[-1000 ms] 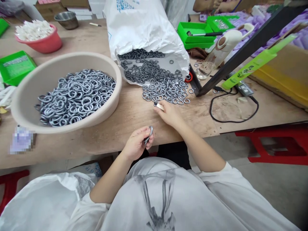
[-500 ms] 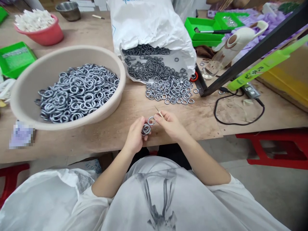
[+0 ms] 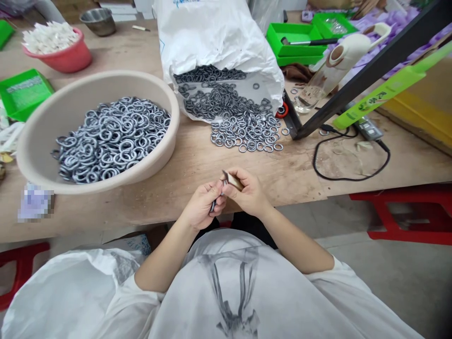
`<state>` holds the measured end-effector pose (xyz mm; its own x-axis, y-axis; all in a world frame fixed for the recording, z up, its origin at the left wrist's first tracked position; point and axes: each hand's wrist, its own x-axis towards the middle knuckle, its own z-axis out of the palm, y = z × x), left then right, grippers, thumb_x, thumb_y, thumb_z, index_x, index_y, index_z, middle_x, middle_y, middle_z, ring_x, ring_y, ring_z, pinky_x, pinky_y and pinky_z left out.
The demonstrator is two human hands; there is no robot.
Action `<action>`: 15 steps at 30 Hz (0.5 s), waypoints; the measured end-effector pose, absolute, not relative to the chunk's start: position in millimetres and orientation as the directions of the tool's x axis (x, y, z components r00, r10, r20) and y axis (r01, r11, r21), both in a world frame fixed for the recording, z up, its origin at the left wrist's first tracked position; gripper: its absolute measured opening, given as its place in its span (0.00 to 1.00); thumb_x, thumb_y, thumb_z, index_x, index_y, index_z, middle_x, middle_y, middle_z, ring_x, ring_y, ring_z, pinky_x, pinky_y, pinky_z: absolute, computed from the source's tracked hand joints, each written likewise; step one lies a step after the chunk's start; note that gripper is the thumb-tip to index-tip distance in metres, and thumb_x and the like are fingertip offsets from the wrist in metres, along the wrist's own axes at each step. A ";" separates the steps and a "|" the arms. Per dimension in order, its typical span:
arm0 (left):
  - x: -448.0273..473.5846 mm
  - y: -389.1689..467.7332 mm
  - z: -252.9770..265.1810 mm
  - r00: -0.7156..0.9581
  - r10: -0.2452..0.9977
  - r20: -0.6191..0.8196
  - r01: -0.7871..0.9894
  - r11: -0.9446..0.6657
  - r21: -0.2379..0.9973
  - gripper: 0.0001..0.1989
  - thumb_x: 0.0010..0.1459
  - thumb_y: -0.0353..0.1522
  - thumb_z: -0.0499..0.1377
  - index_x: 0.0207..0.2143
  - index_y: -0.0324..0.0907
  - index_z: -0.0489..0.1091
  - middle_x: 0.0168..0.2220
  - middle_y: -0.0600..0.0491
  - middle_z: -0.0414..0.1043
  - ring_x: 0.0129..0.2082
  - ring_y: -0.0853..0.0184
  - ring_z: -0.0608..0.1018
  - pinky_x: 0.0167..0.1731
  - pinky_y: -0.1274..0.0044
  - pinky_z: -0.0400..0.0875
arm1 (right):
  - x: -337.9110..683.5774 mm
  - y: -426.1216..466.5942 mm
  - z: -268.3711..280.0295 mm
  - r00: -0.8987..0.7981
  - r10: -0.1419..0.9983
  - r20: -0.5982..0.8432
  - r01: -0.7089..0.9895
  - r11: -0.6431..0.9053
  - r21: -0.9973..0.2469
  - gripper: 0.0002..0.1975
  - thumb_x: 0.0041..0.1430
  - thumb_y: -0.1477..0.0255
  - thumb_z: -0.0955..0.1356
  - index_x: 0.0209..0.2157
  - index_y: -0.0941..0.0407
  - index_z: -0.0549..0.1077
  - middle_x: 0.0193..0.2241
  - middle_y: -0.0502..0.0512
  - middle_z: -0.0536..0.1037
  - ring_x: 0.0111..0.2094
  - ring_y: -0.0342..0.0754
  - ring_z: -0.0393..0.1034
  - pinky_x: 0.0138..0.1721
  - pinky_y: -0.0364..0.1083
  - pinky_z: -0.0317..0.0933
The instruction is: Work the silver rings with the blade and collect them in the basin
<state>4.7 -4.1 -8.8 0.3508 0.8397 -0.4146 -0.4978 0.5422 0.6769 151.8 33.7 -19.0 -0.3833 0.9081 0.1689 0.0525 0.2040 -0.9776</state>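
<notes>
Close to the table's front edge, my left hand [image 3: 205, 201] is closed around a few grey rings [image 3: 213, 205], mostly hidden by the fingers. My right hand [image 3: 248, 192] grips a small flat tool [image 3: 233, 181] with a pale body and a thin dark edge, like a small blade. That dark edge meets a ring pinched at my left fingertips, and the two hands touch or nearly touch. Beyond them, a pile of loose grey rings [image 3: 247, 132] spills from a white sack [image 3: 219, 37]. To the left stands a big beige basin [image 3: 35, 162] holding many similar rings.
A slanted black bar [image 3: 339, 103] and a green lamp-like stick [image 3: 374, 103] rise at the right, beside a black cable [image 3: 314, 165] and a bottle [image 3: 344, 52]. Green trays [image 3: 293, 35] and a red bowl [image 3: 67, 59] stand farther back. Red stools [image 3: 399, 230] flank the table.
My hands have come together. The tool has turned from edge-on to showing its flat pale side, and the ring between my hands is now mostly covered by fingers.
</notes>
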 end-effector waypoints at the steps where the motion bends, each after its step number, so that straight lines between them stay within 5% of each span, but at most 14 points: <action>1: 5.8 -4.6 -9.3 0.306 0.864 -0.401 -0.493 0.504 0.710 0.25 0.46 0.46 0.71 0.26 0.40 0.61 0.17 0.62 0.57 0.13 0.81 0.58 0.11 0.89 0.45 | 152.2 33.7 -18.5 -0.391 0.907 0.156 0.059 0.193 -0.979 0.21 0.58 0.50 0.70 0.37 0.55 0.72 0.30 0.49 0.74 0.31 0.43 0.67 0.34 0.43 0.62; 5: 6.5 -4.4 -9.7 0.209 0.913 -0.349 -0.471 0.407 0.783 0.24 0.48 0.47 0.70 0.27 0.40 0.62 0.18 0.62 0.60 0.13 0.81 0.59 0.11 0.88 0.46 | 157.0 34.6 -15.2 -0.350 0.924 0.155 0.115 0.207 -0.972 0.21 0.63 0.50 0.65 0.34 0.55 0.71 0.26 0.48 0.71 0.28 0.42 0.65 0.32 0.42 0.60; 10: 2.3 -3.5 -8.8 0.188 0.921 -0.342 -0.484 0.390 0.784 0.23 0.48 0.46 0.69 0.28 0.41 0.63 0.17 0.63 0.59 0.12 0.80 0.59 0.11 0.88 0.47 | 165.9 26.0 -5.3 -0.503 0.795 0.337 0.309 0.530 -0.789 0.18 0.69 0.60 0.62 0.29 0.56 0.69 0.24 0.48 0.68 0.27 0.41 0.62 0.30 0.43 0.54; 15: -0.7 -1.5 -8.9 0.214 0.914 -0.345 -0.471 0.406 0.783 0.22 0.49 0.46 0.69 0.28 0.41 0.63 0.17 0.63 0.59 0.13 0.80 0.58 0.11 0.88 0.47 | 165.0 19.7 -1.0 -0.545 0.753 0.369 0.310 0.590 -0.746 0.18 0.69 0.61 0.62 0.27 0.56 0.68 0.23 0.48 0.67 0.25 0.41 0.60 0.29 0.42 0.52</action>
<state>-0.7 -1.5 -8.9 0.2140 0.9137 -0.3454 -0.4709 0.4063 0.7831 165.0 19.7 -1.0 -0.5448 0.7532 0.3687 0.3103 0.5895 -0.7457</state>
